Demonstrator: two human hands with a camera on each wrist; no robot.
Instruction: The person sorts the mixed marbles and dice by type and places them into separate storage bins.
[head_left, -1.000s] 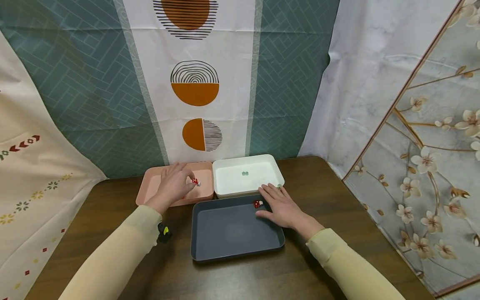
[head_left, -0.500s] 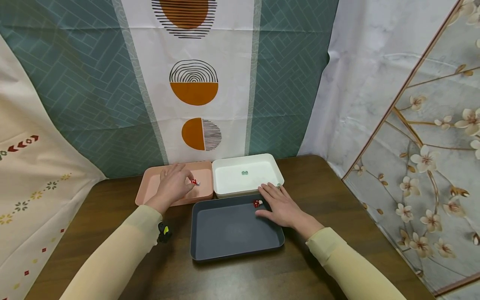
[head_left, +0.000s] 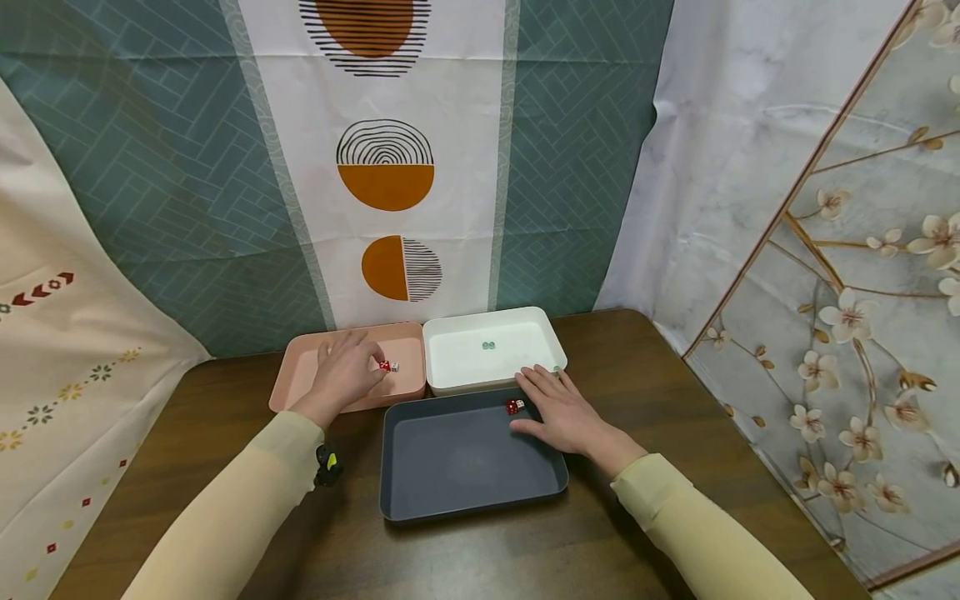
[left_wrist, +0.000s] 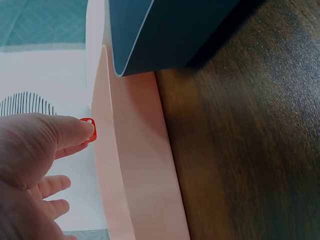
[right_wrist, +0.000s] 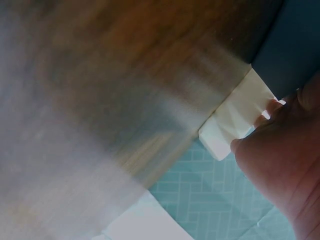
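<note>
Over the pink tray (head_left: 296,367), my left hand (head_left: 347,371) pinches a red die (left_wrist: 90,130) between thumb and finger. A white die (head_left: 394,367) sits right beside that red die in the head view. My right hand (head_left: 558,410) lies with fingers spread over the adjoining edges of the dark grey tray (head_left: 472,467) and the white tray (head_left: 517,325). Close to its index finger and thumb, a red die (head_left: 512,407) and a white die (head_left: 521,403) sit in the grey tray's far right corner. Two pale green dice (head_left: 488,345) are side by side in the white tray.
Pink and white trays stand side by side at the back of the brown wooden table (head_left: 465,558), with the grey tray in front. A patterned curtain (head_left: 390,283) hangs directly behind. A pale green piece (head_left: 557,370) shows by the right fingertips.
My left hand has lowered the red die slightly, to about level with the white die beside it. My right hand and the trays have stayed put; the head view has shifted a little.
</note>
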